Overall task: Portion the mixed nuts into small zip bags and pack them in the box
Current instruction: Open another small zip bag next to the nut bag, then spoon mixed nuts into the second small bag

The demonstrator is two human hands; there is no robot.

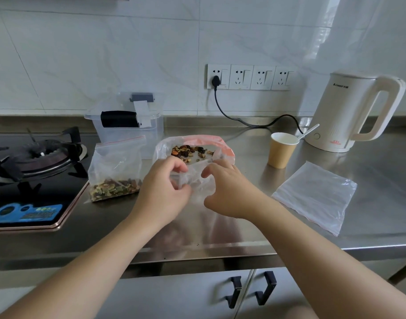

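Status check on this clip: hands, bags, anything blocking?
Both hands, left hand and right hand, pinch empty zip bag. Filled bag stands left; clear box lidded behind. Nothing blocking.

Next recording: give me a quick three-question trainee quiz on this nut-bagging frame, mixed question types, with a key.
1. True or false: the paper cup stands between the electric kettle and the large bag of nuts.
2. What do the left hand and right hand both grip? A) a spoon B) a small clear zip bag C) the clear plastic box
3. Where does the filled zip bag stand?

Key: 1 true; 2 B; 3 beside the gas stove, in front of the box.
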